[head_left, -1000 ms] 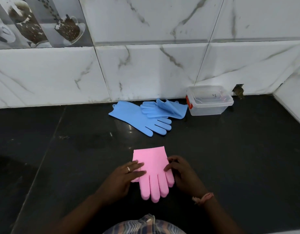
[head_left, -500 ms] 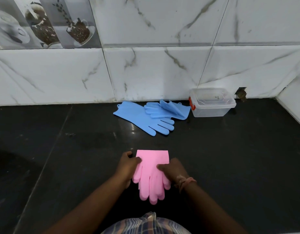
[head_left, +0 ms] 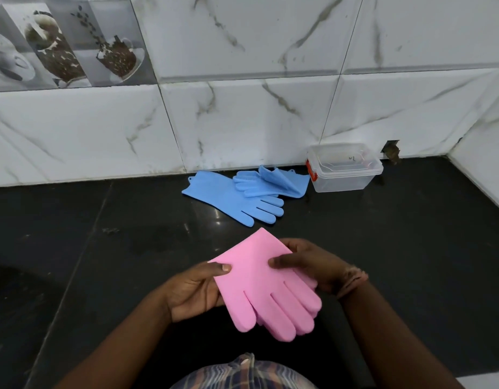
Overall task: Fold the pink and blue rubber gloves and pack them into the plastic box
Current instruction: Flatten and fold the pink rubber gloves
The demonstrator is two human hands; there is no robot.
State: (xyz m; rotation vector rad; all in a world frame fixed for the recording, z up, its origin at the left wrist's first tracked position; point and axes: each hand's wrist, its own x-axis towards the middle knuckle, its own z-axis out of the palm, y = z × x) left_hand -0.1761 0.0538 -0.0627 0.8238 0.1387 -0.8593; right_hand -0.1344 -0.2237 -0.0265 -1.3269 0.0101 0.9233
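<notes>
The folded pink gloves (head_left: 259,282) are lifted off the black counter, tilted, fingers pointing toward me. My left hand (head_left: 195,290) grips their left edge with the thumb on top. My right hand (head_left: 310,265) grips their right edge. Two blue gloves (head_left: 234,197) lie by the wall, one flat, the other crumpled and overlapping it. The clear plastic box (head_left: 343,178) with a red latch stands right of them against the wall, its lid on.
The black counter (head_left: 102,248) ends at a white marble-tiled wall behind and on the right. A small hole in the wall (head_left: 391,150) sits just right of the box.
Both hands have lifted the folded pink gloves off the counter and turned them slightly clockwise. The blue gloves and box have not moved.
</notes>
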